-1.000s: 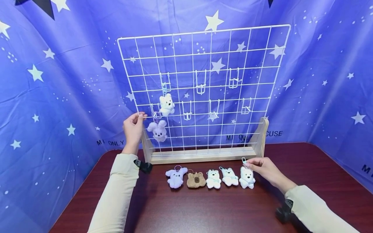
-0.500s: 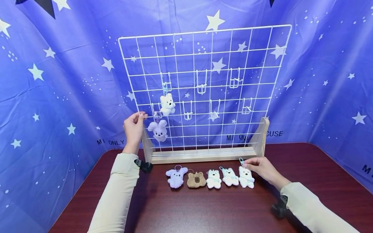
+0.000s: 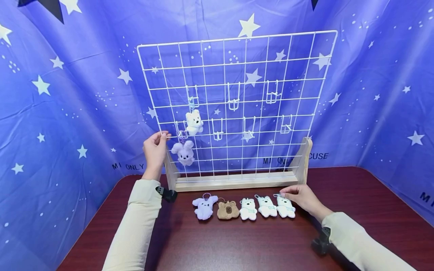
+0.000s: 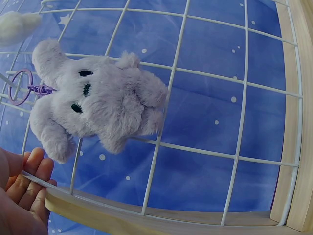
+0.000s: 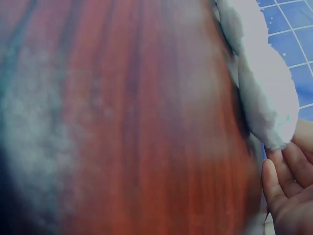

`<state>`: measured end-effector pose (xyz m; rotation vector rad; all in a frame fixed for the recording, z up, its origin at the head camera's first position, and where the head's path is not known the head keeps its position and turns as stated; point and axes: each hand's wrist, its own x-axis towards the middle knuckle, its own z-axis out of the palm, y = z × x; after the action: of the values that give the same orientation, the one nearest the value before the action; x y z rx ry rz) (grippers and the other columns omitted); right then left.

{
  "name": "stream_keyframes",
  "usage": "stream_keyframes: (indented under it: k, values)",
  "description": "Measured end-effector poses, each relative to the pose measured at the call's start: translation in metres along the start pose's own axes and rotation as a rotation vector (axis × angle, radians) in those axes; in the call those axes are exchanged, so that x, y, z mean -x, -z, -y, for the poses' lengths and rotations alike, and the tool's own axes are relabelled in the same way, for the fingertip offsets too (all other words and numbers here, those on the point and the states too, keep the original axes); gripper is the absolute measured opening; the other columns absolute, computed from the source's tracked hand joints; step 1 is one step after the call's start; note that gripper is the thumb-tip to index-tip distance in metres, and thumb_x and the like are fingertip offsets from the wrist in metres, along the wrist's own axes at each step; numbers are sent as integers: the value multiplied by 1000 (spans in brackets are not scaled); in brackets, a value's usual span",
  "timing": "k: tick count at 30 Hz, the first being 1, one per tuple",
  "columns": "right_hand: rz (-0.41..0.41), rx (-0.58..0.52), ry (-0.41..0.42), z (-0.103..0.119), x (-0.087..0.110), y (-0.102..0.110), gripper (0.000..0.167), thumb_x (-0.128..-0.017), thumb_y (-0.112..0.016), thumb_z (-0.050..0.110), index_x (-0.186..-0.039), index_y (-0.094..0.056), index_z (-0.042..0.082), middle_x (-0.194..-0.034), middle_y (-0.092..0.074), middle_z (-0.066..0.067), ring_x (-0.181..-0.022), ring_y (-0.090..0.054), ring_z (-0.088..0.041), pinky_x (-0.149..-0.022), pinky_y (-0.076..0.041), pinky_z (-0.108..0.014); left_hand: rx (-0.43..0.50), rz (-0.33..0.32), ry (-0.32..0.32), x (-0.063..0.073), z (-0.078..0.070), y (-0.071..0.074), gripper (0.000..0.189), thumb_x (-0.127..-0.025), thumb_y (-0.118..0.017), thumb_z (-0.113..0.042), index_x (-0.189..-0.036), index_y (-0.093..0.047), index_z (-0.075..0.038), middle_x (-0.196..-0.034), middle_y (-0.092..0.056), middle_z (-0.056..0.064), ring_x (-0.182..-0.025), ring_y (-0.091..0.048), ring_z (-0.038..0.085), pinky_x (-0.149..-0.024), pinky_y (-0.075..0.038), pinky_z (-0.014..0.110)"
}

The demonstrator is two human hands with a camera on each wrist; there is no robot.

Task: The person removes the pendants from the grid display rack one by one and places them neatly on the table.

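My left hand pinches the left edge of the white wire grid rack. Close to it in the left wrist view, a fluffy lilac bunny keychain hangs by its purple ring. A white bear keychain hangs from a hook just above. On the table, my right hand pinches the light-blue clip at the head of the rightmost white bear keychain, which lies flat. Seen from the right wrist, that hand's fingers touch the top of the white plush.
Beside the held bear, two white bear keychains, a brown bear keychain and a lilac one lie in a row. Several bare hooks sit on the grid. Its wooden base stands at the table's back.
My right hand has shifted slightly left and lowered the rightmost white bear keychain; its clip, upright before, now lies down behind its head. The left hand stays on the grid.
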<state>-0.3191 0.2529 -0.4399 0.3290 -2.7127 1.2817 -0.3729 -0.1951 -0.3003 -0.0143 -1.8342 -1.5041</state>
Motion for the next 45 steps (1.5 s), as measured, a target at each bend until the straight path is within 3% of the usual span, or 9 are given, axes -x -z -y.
stream_keyframes:
  k: [6,11,17,25,30,40,45]
  values:
    - [-36,20,11,14,-6,4,22,-84,-71,17,-97,-72,-1,-100,-70,-14,-86,-57,-6,-71,-44,-20,0,-1,-3,1,-1,1,22,-94,-56,-12,-102,-69,4,-97,-70,20,-73,-61,-4,-71,-45,12]
    - [-71,-37,99,41,-13,9,25,-86,-69,20,-102,-72,0,-104,-70,-15,-91,-60,-3,-75,-46,-18,7,4,-1,1,-1,1,22,-94,-56,-11,-102,-69,5,-98,-70,21,-71,-62,-5,-70,-44,12]
    - [-71,-121,213,97,-17,15,28,-87,-68,25,-105,-71,4,-105,-70,-11,-89,-61,-1,-74,-49,-20,2,-1,-5,0,0,0,22,-94,-56,-11,-101,-69,5,-97,-70,21,-69,-60,-8,-68,-44,12]
    - [29,-155,345,178,-16,17,20,-87,-69,21,-102,-72,8,-95,-72,-5,-74,-62,-9,-64,-50,-25,10,1,-5,0,1,-1,21,-94,-56,-10,-102,-69,5,-98,-70,21,-69,-60,-9,-69,-44,12]
    - [58,-162,419,220,-22,8,21,-86,-69,20,-103,-71,7,-98,-71,-4,-82,-64,-13,-72,-52,-29,22,1,-4,0,1,1,21,-94,-56,-10,-102,-69,5,-97,-70,21,-69,-60,-8,-69,-45,12]
    - [-48,-171,441,279,-55,-21,25,-87,-68,25,-106,-69,9,-105,-70,-1,-95,-64,-13,-83,-51,-29,-15,-5,5,0,3,3,22,-94,-57,-14,-102,-70,2,-96,-71,18,-78,-66,6,-66,-44,13]
    - [-126,-180,436,298,-73,-30,27,-88,-68,23,-110,-68,8,-107,-70,-3,-99,-63,-15,-89,-48,-30,-15,-2,-7,0,2,1,22,-94,-57,-13,-102,-70,2,-97,-71,18,-76,-65,2,-70,-45,12]
